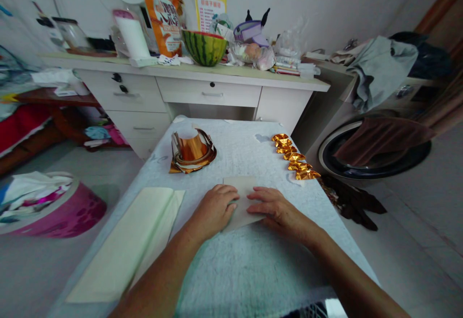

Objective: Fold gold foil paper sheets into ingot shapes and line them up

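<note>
A small pale sheet of paper [241, 212] lies flat on the cloth-covered table [235, 269] between my hands. My left hand [217, 208] rests on its left side, fingers lying flat and slightly bent. On the right side of the sheet, my right hand [277, 210] has its fingers spread, with the fingertips on the paper. Beyond my left hand sits a curled stack of gold foil sheets [193, 151]. Several folded shiny gold pieces [294, 158] stand in a row near the table's right edge. Larger pale folded paper [126, 245] lies left of my left forearm.
A white desk [213, 93] stands behind the table, with a cut watermelon [204, 48], an orange bag [162, 19] and plastic bags on top. At the left is a pink bin [72, 214] full of waste. A washing machine [376, 149] is at the right.
</note>
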`<state>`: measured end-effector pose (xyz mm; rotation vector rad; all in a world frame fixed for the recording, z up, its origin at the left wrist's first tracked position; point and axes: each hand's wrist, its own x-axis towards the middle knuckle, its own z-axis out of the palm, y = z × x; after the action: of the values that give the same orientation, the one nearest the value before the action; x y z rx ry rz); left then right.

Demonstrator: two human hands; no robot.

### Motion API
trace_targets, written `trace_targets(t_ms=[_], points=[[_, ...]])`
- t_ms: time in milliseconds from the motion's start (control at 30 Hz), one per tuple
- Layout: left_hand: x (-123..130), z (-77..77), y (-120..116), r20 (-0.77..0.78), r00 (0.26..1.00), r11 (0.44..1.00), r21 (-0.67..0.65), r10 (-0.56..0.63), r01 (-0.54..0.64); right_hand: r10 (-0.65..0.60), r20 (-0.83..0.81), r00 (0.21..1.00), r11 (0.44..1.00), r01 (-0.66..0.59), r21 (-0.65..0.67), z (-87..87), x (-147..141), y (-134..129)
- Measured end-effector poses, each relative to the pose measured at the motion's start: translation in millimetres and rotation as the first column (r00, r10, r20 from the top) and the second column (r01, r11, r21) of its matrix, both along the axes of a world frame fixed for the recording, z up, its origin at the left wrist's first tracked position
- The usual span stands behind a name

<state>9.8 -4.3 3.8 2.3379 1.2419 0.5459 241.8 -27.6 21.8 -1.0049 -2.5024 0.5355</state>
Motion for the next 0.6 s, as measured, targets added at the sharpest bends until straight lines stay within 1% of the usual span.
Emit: trace_targets(t_ms=[100,200,267,333,400,467,533,600], points=[[0.0,10.2,-2.8,0.051,0.999,0.999,-0.045,-0.008,0.011,0.030,-0.076,0.997,0.996,-0.036,-0.076,0.0,-2.7,0.4],[-4.5,28.1,-11.1,0.094,0.996,0.987,-0.160,-0.008,0.023,-0.006,-0.138,0.990,0.978,-0.023,-0.206,2.6,-4.7,1.5],[-9.2,40.1,-18.3,0.070,0.997,0.971,-0.232,-0.037,0.052,-0.052,-0.172,0.984,0.954,-0.002,-0.300,6.1,-4.7,2.2],[-13.5,48.1,-24.4,0.013,0.997,0.962,-0.263,-0.071,0.072,-0.088,-0.187,0.978,0.921,0.008,-0.390,10.6,-4.3,2.9],[-15.7,50.6,-27.7,-0.045,0.994,0.961,-0.264,-0.100,0.085,-0.104,-0.185,0.977,0.897,0.012,-0.442,15.3,-4.2,4.2],[-15.5,48.3,-27.1,-0.088,0.992,0.962,-0.263,-0.094,0.068,-0.119,-0.159,0.980,0.892,0.035,-0.451,18.8,-5.3,6.8],[-13.5,43.3,-22.8,-0.105,0.993,0.963,-0.270,-0.051,0.021,-0.142,-0.114,0.983,0.894,0.078,-0.442,20.1,-7.9,10.8],[-10.8,37.9,-16.3,-0.092,0.995,0.965,-0.257,0.033,-0.056,-0.191,-0.067,0.979,0.891,0.144,-0.431,18.5,-12.0,15.7]])
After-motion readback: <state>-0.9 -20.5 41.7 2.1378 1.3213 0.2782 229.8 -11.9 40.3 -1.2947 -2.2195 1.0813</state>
